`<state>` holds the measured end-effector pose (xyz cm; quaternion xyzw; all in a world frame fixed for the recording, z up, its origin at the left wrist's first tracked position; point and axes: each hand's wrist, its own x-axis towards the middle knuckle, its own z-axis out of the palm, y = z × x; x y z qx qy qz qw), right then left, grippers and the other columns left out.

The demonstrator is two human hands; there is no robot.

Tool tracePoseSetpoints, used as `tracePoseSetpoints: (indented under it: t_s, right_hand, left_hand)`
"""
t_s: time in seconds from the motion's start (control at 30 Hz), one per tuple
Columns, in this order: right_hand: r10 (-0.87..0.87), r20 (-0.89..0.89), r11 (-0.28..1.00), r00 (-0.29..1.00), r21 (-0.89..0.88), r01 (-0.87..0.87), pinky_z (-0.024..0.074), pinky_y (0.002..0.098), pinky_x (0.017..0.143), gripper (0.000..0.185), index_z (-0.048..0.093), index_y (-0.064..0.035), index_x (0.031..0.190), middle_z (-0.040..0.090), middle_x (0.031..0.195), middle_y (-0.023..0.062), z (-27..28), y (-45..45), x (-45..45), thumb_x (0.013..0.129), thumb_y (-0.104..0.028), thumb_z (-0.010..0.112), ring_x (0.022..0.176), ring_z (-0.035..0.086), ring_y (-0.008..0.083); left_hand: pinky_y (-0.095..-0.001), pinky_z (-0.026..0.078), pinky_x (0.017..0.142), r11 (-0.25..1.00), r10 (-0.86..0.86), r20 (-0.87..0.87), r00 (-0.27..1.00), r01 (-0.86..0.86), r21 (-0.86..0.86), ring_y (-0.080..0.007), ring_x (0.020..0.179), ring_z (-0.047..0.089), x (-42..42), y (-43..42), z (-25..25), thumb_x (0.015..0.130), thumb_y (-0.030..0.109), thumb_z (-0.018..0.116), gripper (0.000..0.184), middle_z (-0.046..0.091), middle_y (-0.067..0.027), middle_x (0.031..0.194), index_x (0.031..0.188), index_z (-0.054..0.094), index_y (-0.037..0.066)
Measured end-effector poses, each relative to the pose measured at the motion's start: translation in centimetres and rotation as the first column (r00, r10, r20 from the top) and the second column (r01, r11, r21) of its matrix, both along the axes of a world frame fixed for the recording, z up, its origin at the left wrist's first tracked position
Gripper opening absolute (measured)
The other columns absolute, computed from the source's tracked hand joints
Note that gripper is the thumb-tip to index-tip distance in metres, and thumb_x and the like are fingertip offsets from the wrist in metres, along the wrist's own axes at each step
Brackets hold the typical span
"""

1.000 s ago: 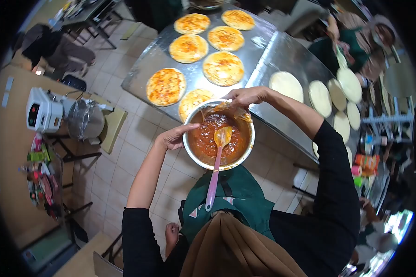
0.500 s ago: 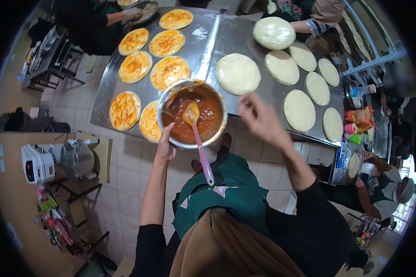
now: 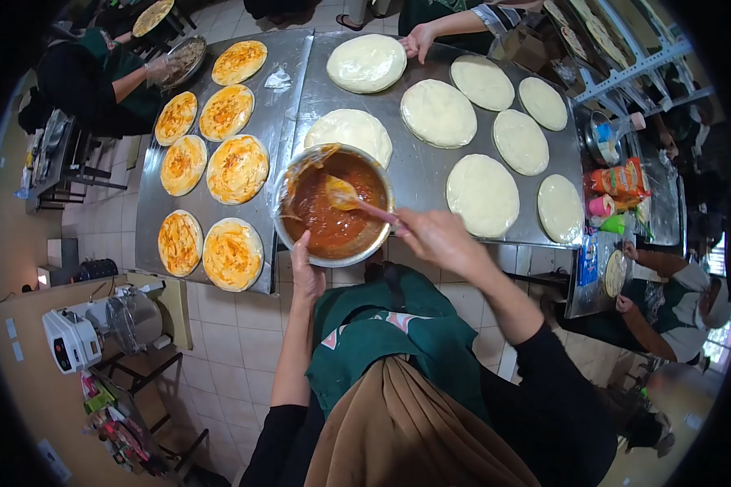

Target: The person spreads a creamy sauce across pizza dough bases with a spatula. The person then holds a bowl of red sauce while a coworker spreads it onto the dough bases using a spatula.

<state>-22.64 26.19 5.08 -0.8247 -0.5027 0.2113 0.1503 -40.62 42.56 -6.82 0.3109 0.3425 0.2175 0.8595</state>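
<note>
My left hand (image 3: 307, 266) grips the near side of a metal bowl (image 3: 386, 213), thumb over its rim. Red-orange sauce (image 3: 325, 231) fills the lower part of the bowl and smears its inner wall. My right hand (image 3: 439, 239) is closed around the pink handle of a spatula (image 3: 343, 195), whose yellowish, sauce-coated head rests in the sauce. Just beyond the bowl lies a plain dough round (image 3: 349, 134), partly hidden by it. Several sauced dough rounds (image 3: 237, 169) lie on the left part of the metal table (image 3: 288, 114).
Several plain dough rounds (image 3: 483, 196) cover the table's right part. A co-worker's hand (image 3: 418, 40) touches one dough round (image 3: 366, 63) at the far edge. Another person's gloved hand (image 3: 159, 70) is at a bowl of filling (image 3: 184, 61). A mixer (image 3: 97, 325) stands at left.
My right hand has taken hold of the spatula, whose handle swung from pointing at me to pointing right. The view has shifted rightward along the table. The co-worker's dough round now lies on the table.
</note>
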Motion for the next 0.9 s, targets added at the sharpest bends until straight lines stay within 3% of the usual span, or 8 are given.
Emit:
tracePoseSetpoints:
  t_s: [0.07, 0.2, 0.33, 0.43, 0.5, 0.6, 0.73, 0.9]
  right_hand:
    - [0.096, 0.118, 0.995, 0.988, -0.006, -0.096, 0.0470, 0.0453, 0.053, 0.011, 0.054, -0.0033, 0.091, 0.059, 0.069, 0.0158, 0.6, -1.0, 2.5, 0.083, -0.010, 0.053, 0.063, 0.061, 0.0345]
    - [0.154, 0.407, 0.988, 0.900, -0.083, -0.131, 0.0493, 0.0392, 0.053, 0.028, 0.055, -0.0080, 0.104, 0.055, 0.076, 0.0097, 2.0, -1.9, 5.1, 0.076, -0.005, 0.053, 0.067, 0.062, 0.0276]
    - [0.177, 0.442, 0.983, 0.880, -0.032, -0.182, 0.0492, 0.0367, 0.056, 0.048, 0.054, -0.0126, 0.121, 0.054, 0.075, 0.0086, -1.1, -3.2, 3.9, 0.073, -0.005, 0.055, 0.067, 0.062, 0.0261]
    - [0.223, 0.127, 0.972, 0.967, -0.101, -0.211, 0.0490, 0.0364, 0.057, 0.046, 0.058, -0.0106, 0.118, 0.056, 0.074, 0.0102, -1.5, -4.0, 4.4, 0.073, -0.003, 0.055, 0.066, 0.062, 0.0266]
    - [0.115, -0.300, 0.991, 0.947, -0.030, -0.130, 0.0462, 0.0302, 0.054, 0.034, 0.060, -0.0069, 0.117, 0.056, 0.066, 0.0055, -2.1, -3.7, 6.6, 0.083, -0.009, 0.055, 0.058, 0.057, 0.0159]
    - [-0.085, -0.850, 0.994, 0.520, -0.106, -0.010, 0.0364, 0.0193, 0.047, 0.030, 0.058, -0.0011, 0.117, 0.050, 0.060, -0.0032, -4.7, -3.4, 9.9, 0.093, -0.018, 0.053, 0.052, 0.043, 0.0025]
    - [-0.293, -0.941, 0.956, 0.169, -0.283, 0.082, 0.0239, 0.0165, 0.036, 0.032, 0.053, 0.0005, 0.121, 0.051, 0.059, -0.0012, -4.5, -3.6, 11.2, 0.092, -0.013, 0.052, 0.041, 0.034, 0.0000]
    - [-0.206, -0.972, 0.978, 0.115, -0.200, 0.064, 0.0296, 0.0163, 0.038, 0.031, 0.056, 0.0000, 0.118, 0.055, 0.064, 0.0002, -4.5, -2.3, 12.1, 0.092, -0.017, 0.054, 0.043, 0.040, 0.0020]
  left_hand:
    - [-0.0396, 0.038, 0.099, 0.999, -0.037, 0.001, 0.999, 0.037, 0.032, -0.0213, 0.117, 0.048, 1.2, -0.8, 0.4, 0.088, 0.035, 0.054, 0.046, 0.050, -0.0077, 0.126, 0.123, 0.046, 0.006]
    - [-0.0392, 0.035, 0.101, 0.996, -0.013, 0.001, 1.000, 0.013, 0.084, -0.0208, 0.118, 0.047, 2.9, -1.8, -0.7, 0.088, 0.037, 0.054, 0.047, 0.050, -0.0080, 0.126, 0.123, 0.047, 0.005]
    - [-0.0357, 0.035, 0.101, 0.998, 0.019, 0.027, 0.999, -0.020, 0.061, -0.0198, 0.121, 0.043, 4.4, -1.9, -1.6, 0.091, 0.027, 0.052, 0.052, 0.043, -0.0094, 0.132, 0.133, 0.033, 0.003]
    - [-0.0360, 0.037, 0.101, 0.998, 0.057, -0.005, 0.998, -0.057, 0.018, -0.0203, 0.119, 0.045, 4.8, -2.1, -1.7, 0.091, 0.028, 0.051, 0.052, 0.044, -0.0094, 0.130, 0.133, 0.033, 0.003]
    - [-0.0361, 0.038, 0.100, 0.999, 0.032, 0.014, 0.999, -0.031, -0.023, -0.0205, 0.118, 0.046, 4.9, -1.9, -0.9, 0.092, 0.030, 0.050, 0.052, 0.044, -0.0094, 0.130, 0.132, 0.034, 0.003]
    - [-0.0372, 0.041, 0.098, 0.998, 0.058, 0.037, 0.998, -0.058, -0.003, -0.0206, 0.118, 0.048, 5.3, -1.6, 0.1, 0.093, 0.034, 0.049, 0.052, 0.045, -0.0097, 0.130, 0.132, 0.034, 0.003]
    - [-0.0397, 0.042, 0.097, 0.999, 0.036, 0.033, 0.999, -0.037, 0.012, -0.0214, 0.118, 0.048, 5.6, -1.0, 0.5, 0.093, 0.040, 0.046, 0.055, 0.045, -0.0106, 0.131, 0.133, 0.034, 0.004]
    - [-0.0376, 0.053, 0.080, 0.995, 0.063, 0.039, 0.997, -0.060, -0.081, -0.0227, 0.108, 0.056, 4.8, 0.1, -0.6, 0.093, 0.042, 0.044, 0.055, 0.049, -0.0105, 0.126, 0.133, 0.033, 0.006]
